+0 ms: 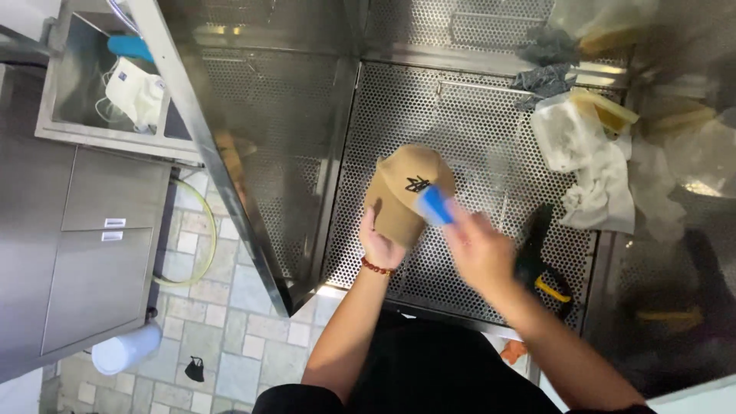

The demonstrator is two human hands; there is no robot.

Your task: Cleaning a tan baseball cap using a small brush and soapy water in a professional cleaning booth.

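Cap (402, 192) is up in the air over the perforated steel tray (475, 123), roughly mid-tray, nearer its front edge than the back. Left hand (378, 244) grips it from below at the brim end, fingers closed on the fabric. Right hand (479, 249) is blurred, just right of the cap, closed around a blue tool (435, 205) whose tip touches the cap's right side. Cap's long axis runs from lower left to upper right, crown away from the person. So the left hand holds and the right works the surface. Cap: tan, soft, dark embroidered mark on the front panel; can't tell whether it's wet.
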